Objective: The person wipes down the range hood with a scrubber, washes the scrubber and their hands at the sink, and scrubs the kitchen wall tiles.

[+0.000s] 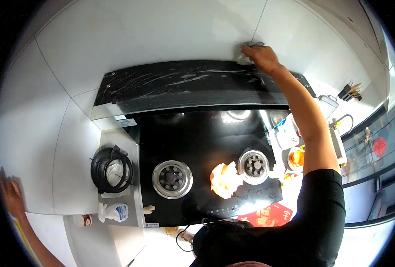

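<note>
My right hand (pixel 263 56) is closed on a crumpled grey cloth (pixel 243 57), which it presses against the white tiled wall (pixel 162 31) just above the black marbled panel (pixel 184 82). At the far left edge, my left hand (pixel 11 196) lies against the wall with its fingers spread, holding nothing. Below the panel is the black glass stove (pixel 197 147) with a left burner (pixel 172 179) and a right burner (pixel 253 167). A crumpled orange-white cloth (pixel 225 180) rests on the glass beside the right burner.
Black pan supports (pixel 111 170) and a spray bottle (pixel 114 212) sit left of the stove, near a jar (pixel 82 220). On the right are an orange container (pixel 296 157), a faucet (pixel 345 119) and a knife holder (pixel 350 92). A red paper (pixel 268 215) lies at the front edge.
</note>
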`<action>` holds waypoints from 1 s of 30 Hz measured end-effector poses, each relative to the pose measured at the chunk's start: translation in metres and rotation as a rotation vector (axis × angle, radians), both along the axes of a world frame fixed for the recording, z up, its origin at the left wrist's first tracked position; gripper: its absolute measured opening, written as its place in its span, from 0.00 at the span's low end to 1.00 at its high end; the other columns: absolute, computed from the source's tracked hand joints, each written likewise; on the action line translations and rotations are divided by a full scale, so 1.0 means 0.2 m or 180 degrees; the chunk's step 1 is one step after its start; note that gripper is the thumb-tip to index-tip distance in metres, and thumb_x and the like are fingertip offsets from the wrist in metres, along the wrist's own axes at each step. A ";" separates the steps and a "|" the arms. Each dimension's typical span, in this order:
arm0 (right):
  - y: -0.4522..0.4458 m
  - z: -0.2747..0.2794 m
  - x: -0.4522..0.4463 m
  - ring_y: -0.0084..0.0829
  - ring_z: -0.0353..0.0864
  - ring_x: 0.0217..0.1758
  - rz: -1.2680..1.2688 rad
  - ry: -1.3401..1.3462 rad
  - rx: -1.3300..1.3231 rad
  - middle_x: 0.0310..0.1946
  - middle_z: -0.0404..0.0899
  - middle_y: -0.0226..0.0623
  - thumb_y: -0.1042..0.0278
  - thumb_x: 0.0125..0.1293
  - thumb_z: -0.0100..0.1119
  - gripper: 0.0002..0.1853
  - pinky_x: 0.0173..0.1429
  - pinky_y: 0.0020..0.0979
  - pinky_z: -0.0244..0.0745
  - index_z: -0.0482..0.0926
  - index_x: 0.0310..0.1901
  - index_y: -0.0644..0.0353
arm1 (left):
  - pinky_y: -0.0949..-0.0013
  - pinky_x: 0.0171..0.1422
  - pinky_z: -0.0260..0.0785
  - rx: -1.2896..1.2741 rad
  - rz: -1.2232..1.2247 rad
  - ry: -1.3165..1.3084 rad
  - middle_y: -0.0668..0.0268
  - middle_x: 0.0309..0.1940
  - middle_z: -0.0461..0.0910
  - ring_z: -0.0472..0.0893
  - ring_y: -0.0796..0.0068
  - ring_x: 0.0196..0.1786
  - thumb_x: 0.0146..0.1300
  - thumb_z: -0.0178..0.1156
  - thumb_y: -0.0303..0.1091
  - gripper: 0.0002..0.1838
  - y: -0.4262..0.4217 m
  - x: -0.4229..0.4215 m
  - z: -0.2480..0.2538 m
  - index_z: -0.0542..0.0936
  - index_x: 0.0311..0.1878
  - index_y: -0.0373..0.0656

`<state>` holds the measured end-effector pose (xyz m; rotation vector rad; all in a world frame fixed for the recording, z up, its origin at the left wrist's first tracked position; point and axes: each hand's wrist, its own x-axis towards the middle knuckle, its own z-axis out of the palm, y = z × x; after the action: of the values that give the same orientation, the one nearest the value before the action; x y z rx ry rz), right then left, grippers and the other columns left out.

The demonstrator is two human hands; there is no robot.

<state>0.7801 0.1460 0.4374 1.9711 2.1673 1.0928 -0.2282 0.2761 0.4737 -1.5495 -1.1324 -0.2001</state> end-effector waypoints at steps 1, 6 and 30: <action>-0.03 0.05 0.04 0.43 0.84 0.50 -0.0455 0.0043 -0.0289 0.46 0.85 0.38 0.63 0.74 0.46 0.17 0.54 0.44 0.80 0.74 0.61 0.44 | 0.63 0.70 0.70 0.0038 0.0029 0.0025 0.57 0.70 0.68 0.73 0.61 0.69 0.75 0.50 0.34 0.17 0.00 0.01 0.00 0.78 0.61 0.37; -0.07 0.12 0.02 0.43 0.84 0.49 -0.1134 -0.0082 -0.0918 0.45 0.84 0.39 0.63 0.73 0.45 0.17 0.54 0.45 0.78 0.75 0.60 0.47 | 0.62 0.69 0.71 0.0186 -0.0044 0.0112 0.58 0.69 0.69 0.73 0.61 0.67 0.75 0.50 0.34 0.17 -0.05 0.03 0.00 0.77 0.62 0.39; -0.53 0.12 0.62 0.44 0.84 0.48 -0.2274 0.0696 0.0546 0.42 0.85 0.40 0.64 0.71 0.52 0.12 0.55 0.43 0.79 0.79 0.51 0.55 | 0.53 0.67 0.71 0.0101 0.0410 0.0145 0.52 0.62 0.75 0.75 0.51 0.63 0.73 0.55 0.44 0.17 -0.19 0.32 0.08 0.83 0.50 0.42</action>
<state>0.9035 0.0402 0.4618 2.7115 1.2381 0.9798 -0.1634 0.2385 0.4900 -1.4410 -1.1831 -0.0953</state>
